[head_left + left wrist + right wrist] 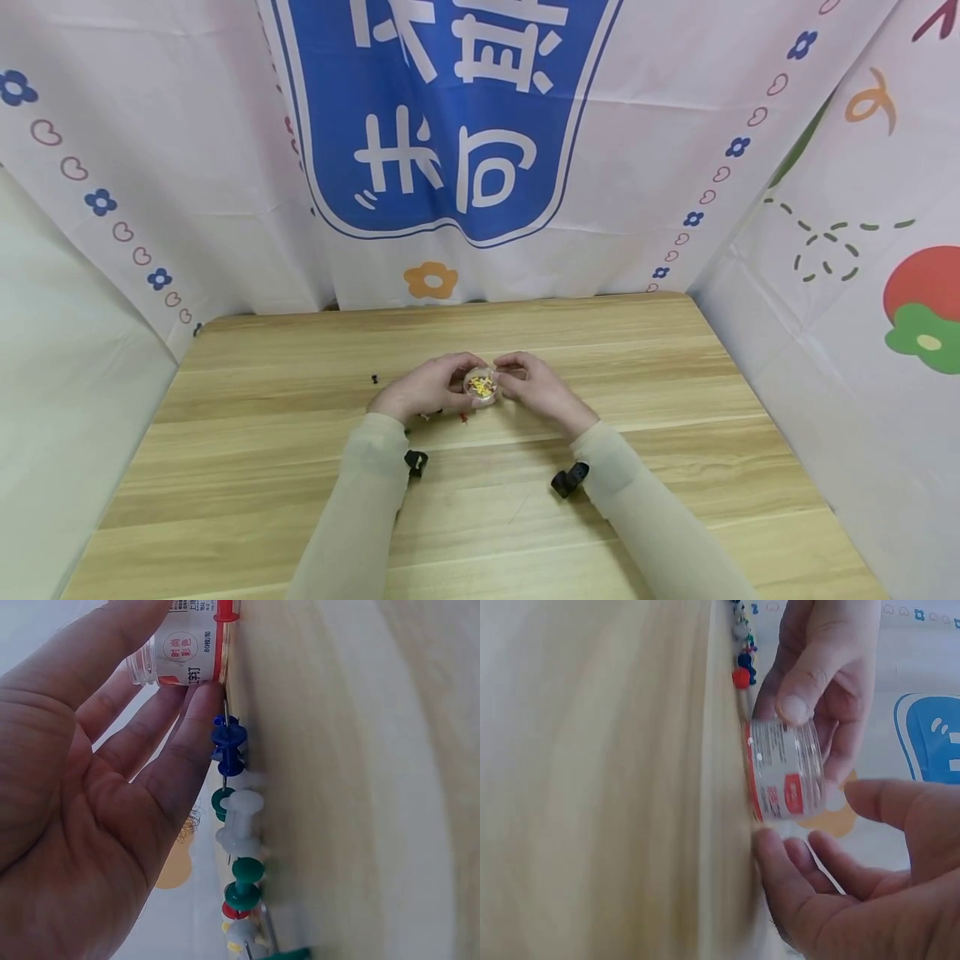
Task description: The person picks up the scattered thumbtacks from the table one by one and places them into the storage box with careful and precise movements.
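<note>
A small clear jar (784, 769) with a printed label stands on the wooden table, yellow and red pieces showing inside from the head view. My left hand (431, 385) grips it from the left, thumb on the near side and fingers on the far side. Just right of the jar, my right hand (542, 393) holds nothing, its fingers loosely bent and spread around that side. Whether a fingertip touches the jar, I cannot tell. Beneath the left palm lie several pushpins, among them a blue pushpin (229, 748), a white pushpin (241, 817) and a green pushpin (244, 881).
On the wooden table (645, 358), a dark pushpin (375, 379) lies apart, left of the left hand. A red pushpin (463, 417) lies in front of the jar. A printed cloth (225, 167) hangs behind the table, with more cloth on both sides.
</note>
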Motion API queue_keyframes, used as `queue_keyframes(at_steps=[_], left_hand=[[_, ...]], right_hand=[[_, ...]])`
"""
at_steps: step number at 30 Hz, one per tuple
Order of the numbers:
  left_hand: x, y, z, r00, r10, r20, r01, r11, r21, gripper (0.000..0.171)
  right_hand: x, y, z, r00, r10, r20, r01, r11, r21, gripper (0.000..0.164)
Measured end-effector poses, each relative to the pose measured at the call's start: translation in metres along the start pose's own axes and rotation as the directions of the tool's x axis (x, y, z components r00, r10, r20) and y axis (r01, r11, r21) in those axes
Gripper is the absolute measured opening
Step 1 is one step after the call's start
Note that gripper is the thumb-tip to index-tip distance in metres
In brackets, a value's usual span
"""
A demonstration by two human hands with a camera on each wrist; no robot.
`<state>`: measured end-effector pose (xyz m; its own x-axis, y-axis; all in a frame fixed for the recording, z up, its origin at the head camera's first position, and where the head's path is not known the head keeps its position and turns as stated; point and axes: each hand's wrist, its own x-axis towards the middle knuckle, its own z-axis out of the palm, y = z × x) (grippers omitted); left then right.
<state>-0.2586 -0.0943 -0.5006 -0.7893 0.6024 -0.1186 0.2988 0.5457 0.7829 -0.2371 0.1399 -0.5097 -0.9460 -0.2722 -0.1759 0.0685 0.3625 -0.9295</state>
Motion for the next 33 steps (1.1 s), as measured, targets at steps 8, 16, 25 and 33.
queue_keyframes(at_steps=[8,16,25,33], left_hand=[[0.0,0.004,0.002,1.0,-0.007,0.021,0.007,1.0,0.001,0.059],[0.001,0.005,0.003,1.0,-0.024,0.001,0.024,0.999,0.035,0.062],[-0.015,0.01,-0.016,0.996,-0.061,-0.062,0.066,0.994,0.092,0.06],[-0.034,-0.001,-0.044,0.981,-0.081,-0.175,0.1,0.989,0.104,0.054]], right_hand=[[-0.002,0.0,0.002,1.0,-0.001,0.014,0.0,0.998,0.062,0.039],[-0.001,0.006,0.0,0.998,0.02,0.052,-0.028,0.99,0.139,0.039],[0.0,0.004,-0.001,0.996,0.033,0.083,-0.049,0.979,0.197,0.038],[0.003,0.005,0.0,0.994,0.046,0.097,-0.07,0.963,0.261,0.037]])
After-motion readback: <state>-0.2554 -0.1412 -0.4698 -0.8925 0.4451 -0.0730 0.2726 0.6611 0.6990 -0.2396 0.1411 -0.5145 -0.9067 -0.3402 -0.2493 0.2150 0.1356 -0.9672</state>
